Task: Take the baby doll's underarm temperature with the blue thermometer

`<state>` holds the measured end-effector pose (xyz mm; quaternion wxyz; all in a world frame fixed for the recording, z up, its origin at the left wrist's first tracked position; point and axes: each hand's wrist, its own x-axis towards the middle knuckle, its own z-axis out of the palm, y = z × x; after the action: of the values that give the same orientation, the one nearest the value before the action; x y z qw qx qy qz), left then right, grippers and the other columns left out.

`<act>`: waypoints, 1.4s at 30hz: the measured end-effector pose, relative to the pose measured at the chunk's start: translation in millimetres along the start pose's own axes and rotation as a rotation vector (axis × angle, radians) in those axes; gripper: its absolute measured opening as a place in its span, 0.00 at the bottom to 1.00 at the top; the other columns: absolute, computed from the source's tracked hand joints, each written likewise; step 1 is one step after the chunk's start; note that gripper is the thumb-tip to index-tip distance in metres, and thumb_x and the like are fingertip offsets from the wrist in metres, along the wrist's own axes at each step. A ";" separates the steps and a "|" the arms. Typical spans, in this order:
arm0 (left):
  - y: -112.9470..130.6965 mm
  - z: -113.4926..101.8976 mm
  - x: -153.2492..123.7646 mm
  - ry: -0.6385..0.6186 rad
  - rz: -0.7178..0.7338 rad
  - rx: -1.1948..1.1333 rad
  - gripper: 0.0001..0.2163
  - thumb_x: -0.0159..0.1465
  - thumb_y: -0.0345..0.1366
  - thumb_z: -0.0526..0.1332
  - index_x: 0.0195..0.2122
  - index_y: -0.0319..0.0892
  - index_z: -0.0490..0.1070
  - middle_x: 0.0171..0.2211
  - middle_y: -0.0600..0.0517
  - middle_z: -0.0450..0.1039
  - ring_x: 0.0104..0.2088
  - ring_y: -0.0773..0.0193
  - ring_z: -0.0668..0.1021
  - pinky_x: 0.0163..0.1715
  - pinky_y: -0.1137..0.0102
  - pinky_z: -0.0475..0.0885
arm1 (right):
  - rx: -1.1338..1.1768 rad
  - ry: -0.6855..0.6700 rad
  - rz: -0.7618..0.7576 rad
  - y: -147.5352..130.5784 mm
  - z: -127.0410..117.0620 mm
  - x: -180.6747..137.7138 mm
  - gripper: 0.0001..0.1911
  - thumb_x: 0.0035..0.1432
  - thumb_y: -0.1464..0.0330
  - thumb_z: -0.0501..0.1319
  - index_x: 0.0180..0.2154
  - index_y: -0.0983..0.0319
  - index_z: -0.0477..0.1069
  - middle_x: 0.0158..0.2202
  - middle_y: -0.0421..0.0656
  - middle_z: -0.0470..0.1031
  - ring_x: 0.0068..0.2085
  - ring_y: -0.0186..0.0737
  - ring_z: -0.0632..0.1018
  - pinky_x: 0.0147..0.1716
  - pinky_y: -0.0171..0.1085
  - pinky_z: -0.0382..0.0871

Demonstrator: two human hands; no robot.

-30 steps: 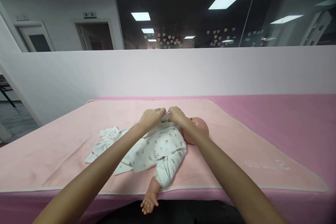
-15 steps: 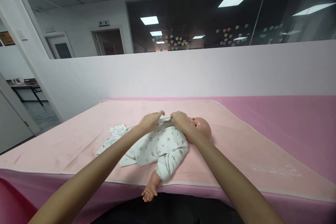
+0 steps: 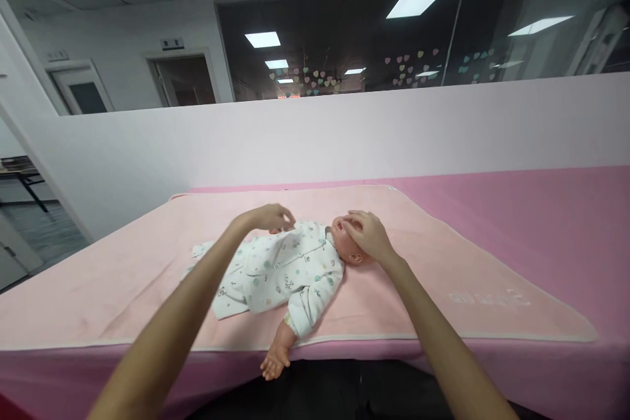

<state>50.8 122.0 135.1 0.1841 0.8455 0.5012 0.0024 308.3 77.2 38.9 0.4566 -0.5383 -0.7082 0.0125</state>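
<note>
Where a second ago both sets of fingers met over lifted cloth, we now see the hands apart: the right hand [image 3: 369,234], fingers loosely spread and with nothing visible in its grasp, is at the face of a bald, pinkish-brown plastic baby doll [image 3: 346,248], while the left hand [image 3: 270,216] curls its fingers above the far side of the body. Whether those curled fingers pinch anything, we are unable to say. The white, soft-fabric shirt with small teal and beige prints [image 3: 290,269] lies down over the chest, which suggests to us that the tugging there has paused. The doll lies head to the right on a peach, pale-edged cloth blanket [image 3: 443,269]; its near hand [image 3: 276,361] hangs past the near edge. Hidden from us are most of its far arm, part of its face and its leg end at left. Pale lettering [image 3: 489,298] on the right is too faint to read.
</note>
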 end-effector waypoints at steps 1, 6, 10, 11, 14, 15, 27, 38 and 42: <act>0.2 11.1 16.3 0.173 -0.029 0.006 0.18 0.57 0.42 0.52 0.46 0.44 0.69 0.40 0.47 0.75 0.32 0.63 0.76 0.32 0.70 0.68 | 0.086 0.061 0.108 11.3 0.7 2.4 0.14 0.55 0.63 0.53 0.38 0.60 0.73 0.43 0.44 0.74 0.45 0.40 0.72 0.47 0.40 0.60; -10.7 67.9 67.9 0.474 -0.215 0.114 0.17 0.60 0.43 0.47 0.40 0.39 0.69 0.49 0.41 0.69 0.51 0.53 0.67 0.48 0.59 0.60 | 0.613 0.099 0.433 58.9 13.6 12.2 0.21 0.49 0.55 0.56 0.35 0.64 0.75 0.39 0.45 0.76 0.43 0.43 0.73 0.43 0.38 0.65; -26.3 82.5 66.8 0.445 -0.269 0.133 0.20 0.61 0.45 0.44 0.36 0.36 0.69 0.38 0.40 0.74 0.42 0.53 0.73 0.45 0.59 0.62 | 0.876 0.178 0.544 67.3 17.8 8.5 0.18 0.43 0.58 0.61 0.31 0.65 0.76 0.36 0.45 0.77 0.40 0.42 0.75 0.41 0.36 0.66; -29.2 82.7 64.0 0.435 -0.279 0.129 0.22 0.61 0.46 0.43 0.38 0.36 0.69 0.38 0.39 0.73 0.41 0.53 0.74 0.42 0.60 0.63 | 0.905 0.198 0.567 66.3 17.1 7.3 0.17 0.43 0.59 0.61 0.30 0.65 0.75 0.35 0.44 0.77 0.38 0.41 0.75 0.39 0.36 0.67; -35.1 81.9 57.6 0.407 -0.284 0.115 0.25 0.61 0.50 0.39 0.45 0.39 0.66 0.41 0.39 0.72 0.41 0.52 0.74 0.37 0.62 0.65 | 0.925 0.219 0.587 62.4 13.0 7.4 0.14 0.43 0.60 0.61 0.27 0.65 0.75 0.30 0.43 0.77 0.34 0.39 0.75 0.36 0.35 0.67; -36.3 82.0 56.7 0.401 -0.279 0.115 0.26 0.61 0.51 0.38 0.47 0.41 0.66 0.43 0.40 0.72 0.42 0.52 0.73 0.39 0.62 0.65 | 0.916 0.213 0.585 61.6 11.5 8.9 0.13 0.43 0.61 0.61 0.26 0.65 0.75 0.28 0.43 0.77 0.33 0.39 0.75 0.35 0.35 0.67; -44.2 84.3 61.8 0.323 -0.259 0.078 0.34 0.58 0.58 0.35 0.44 0.42 0.71 0.43 0.42 0.74 0.46 0.48 0.72 0.49 0.53 0.55 | 0.887 0.116 0.528 78.2 15.3 17.1 0.15 0.38 0.56 0.65 0.21 0.63 0.73 0.23 0.40 0.74 0.27 0.37 0.72 0.29 0.34 0.65; -38.6 84.4 59.6 0.317 -0.298 0.014 0.32 0.56 0.59 0.38 0.40 0.41 0.71 0.42 0.42 0.74 0.44 0.47 0.73 0.45 0.56 0.61 | 0.911 0.270 0.568 83.2 8.0 17.7 0.15 0.42 0.58 0.63 0.32 0.59 0.75 0.41 0.41 0.76 0.43 0.42 0.74 0.42 0.36 0.66; -34.7 82.2 56.9 0.311 -0.301 0.006 0.32 0.57 0.59 0.38 0.43 0.41 0.70 0.44 0.41 0.73 0.44 0.46 0.73 0.42 0.57 0.63 | 0.932 -0.054 0.590 78.1 11.8 14.0 0.19 0.44 0.54 0.62 0.30 0.64 0.75 0.33 0.44 0.78 0.37 0.45 0.77 0.38 0.38 0.68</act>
<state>65.3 159.9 37.4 0.1003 0.7512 0.6441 0.1037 359.1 126.4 1.2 0.6052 -0.4545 -0.4583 0.4659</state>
